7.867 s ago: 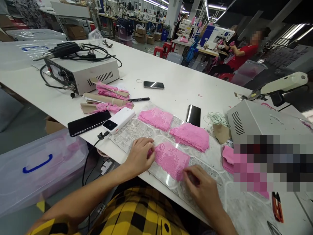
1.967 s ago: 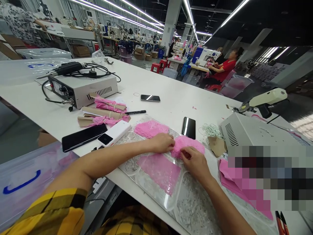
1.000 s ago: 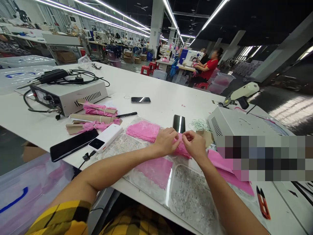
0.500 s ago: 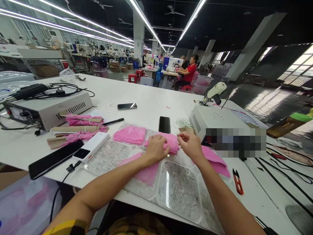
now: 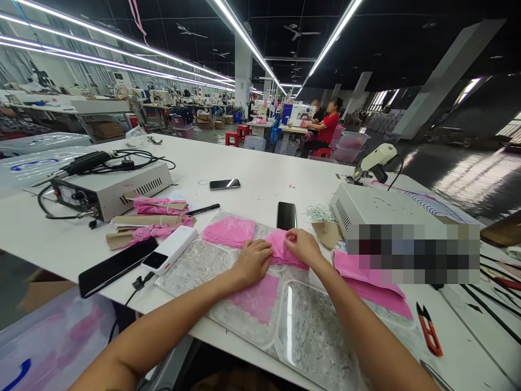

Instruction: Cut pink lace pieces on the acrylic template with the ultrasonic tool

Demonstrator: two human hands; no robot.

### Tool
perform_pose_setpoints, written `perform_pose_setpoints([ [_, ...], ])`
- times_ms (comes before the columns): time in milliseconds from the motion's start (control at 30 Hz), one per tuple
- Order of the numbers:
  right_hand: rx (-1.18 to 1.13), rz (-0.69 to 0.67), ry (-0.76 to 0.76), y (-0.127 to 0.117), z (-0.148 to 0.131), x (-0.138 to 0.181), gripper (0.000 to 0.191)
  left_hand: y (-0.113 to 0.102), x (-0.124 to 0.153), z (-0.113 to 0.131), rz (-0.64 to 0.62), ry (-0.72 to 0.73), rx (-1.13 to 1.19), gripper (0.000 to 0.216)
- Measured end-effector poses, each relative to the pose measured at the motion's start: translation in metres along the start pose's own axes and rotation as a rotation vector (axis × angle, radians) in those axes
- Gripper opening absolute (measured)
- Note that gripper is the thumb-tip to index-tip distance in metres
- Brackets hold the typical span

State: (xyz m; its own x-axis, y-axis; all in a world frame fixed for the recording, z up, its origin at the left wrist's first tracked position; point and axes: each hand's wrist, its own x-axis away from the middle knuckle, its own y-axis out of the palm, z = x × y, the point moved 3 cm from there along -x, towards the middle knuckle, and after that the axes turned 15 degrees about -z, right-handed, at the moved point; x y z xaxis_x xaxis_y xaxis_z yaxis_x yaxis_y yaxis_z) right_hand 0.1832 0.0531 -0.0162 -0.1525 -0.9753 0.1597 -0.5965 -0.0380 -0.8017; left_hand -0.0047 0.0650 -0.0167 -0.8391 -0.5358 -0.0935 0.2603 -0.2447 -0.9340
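A stack of pink lace fabric pieces (image 5: 278, 243) lies on a clear, grey-looking board (image 5: 179, 271). At its left edge my left hand (image 5: 254, 262) is closed, its bent fingers on the fabric. My right hand (image 5: 304, 247) pinches the top fabric from the right, and the cloth is rumpled between both hands. Another pink lace stack (image 5: 228, 232) sits to the left. In front of my left hand lies a flat pink piece (image 5: 260, 301), partly covered by my wrist. Folded pink fabric (image 5: 374, 285) rests right of my right forearm.
Thread snips (image 5: 429, 331) lie at the right. Phones (image 5: 286, 215) (image 5: 224, 184), a power bank (image 5: 171, 250), a pen (image 5: 204, 209) and tied pink bundles (image 5: 152, 220) are on the table. Grey machine boxes (image 5: 122, 187) (image 5: 391, 209) flank the work area. A person in red (image 5: 328, 130) sits farther off.
My right hand has moved left onto the stack and now pinches the fabric, which has become rumpled. My left hand has shifted to the stack's left edge. The whole view has swung slightly left.
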Motion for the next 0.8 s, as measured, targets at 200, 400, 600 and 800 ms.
perform_pose_setpoints([
  [200, -0.078, -0.022, -0.006, -0.007, -0.001, -0.002, 0.032, -0.004, 0.002, -0.001, -0.052, 0.013, -0.007, 0.021],
  [400, -0.284, -0.041, -0.01, -0.027, -0.001, 0.009, 0.028, -0.015, -0.009, 0.016, 0.02, -0.14, 0.007, 0.042],
  [600, -0.465, 0.135, -0.045, -0.048, -0.017, 0.035, 0.022, -0.001, -0.052, 0.053, 0.128, -0.303, 0.038, 0.054],
  [800, -0.56, 0.365, -0.099, -0.083, -0.007, 0.093, 0.03, 0.005, -0.076, 0.075, 0.13, -0.2, 0.024, 0.009],
])
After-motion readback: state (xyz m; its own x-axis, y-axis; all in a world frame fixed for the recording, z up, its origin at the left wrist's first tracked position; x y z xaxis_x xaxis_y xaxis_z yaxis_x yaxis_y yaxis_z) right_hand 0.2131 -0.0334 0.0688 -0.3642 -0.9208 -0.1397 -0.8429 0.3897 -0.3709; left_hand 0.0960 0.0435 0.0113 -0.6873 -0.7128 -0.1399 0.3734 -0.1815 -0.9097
